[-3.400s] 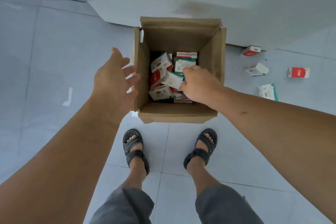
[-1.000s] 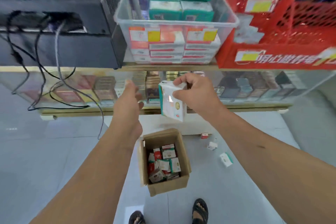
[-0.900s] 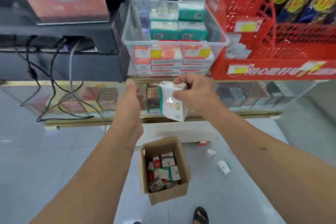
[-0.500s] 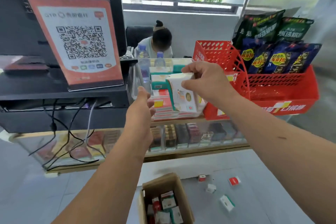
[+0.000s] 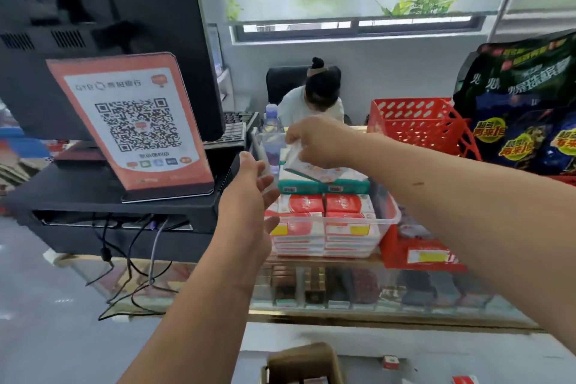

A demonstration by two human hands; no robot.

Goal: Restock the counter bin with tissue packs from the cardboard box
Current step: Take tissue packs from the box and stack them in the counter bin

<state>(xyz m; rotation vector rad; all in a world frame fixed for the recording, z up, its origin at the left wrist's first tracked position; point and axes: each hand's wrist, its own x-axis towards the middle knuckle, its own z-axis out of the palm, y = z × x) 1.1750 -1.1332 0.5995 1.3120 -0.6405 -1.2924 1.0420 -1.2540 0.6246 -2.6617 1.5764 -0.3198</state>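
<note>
My right hand [image 5: 321, 142] pinches a white and green tissue pack [image 5: 307, 165] by its upper edge, holding it over the back of the clear counter bin [image 5: 388, 217]. The pack lies tilted on the green packs stacked there; red packs fill the bin's front rows. My left hand [image 5: 249, 193] hovers at the bin's left side, fingers relaxed, holding nothing. The cardboard box [image 5: 304, 363] stands on the floor at the bottom edge, only its top flap showing.
A QR-code sign [image 5: 137, 125] and black register stand left of the bin. A red basket [image 5: 420, 125] with snack bags sits on the right. A water bottle [image 5: 272, 125] stands behind the bin; a seated person is behind the counter. Loose packs [image 5: 391, 362] lie on the floor.
My right hand carried the tissue pack up from the box, over the bin's front rim, and lowered it onto the green stack. My view rose from the floor to the counter.
</note>
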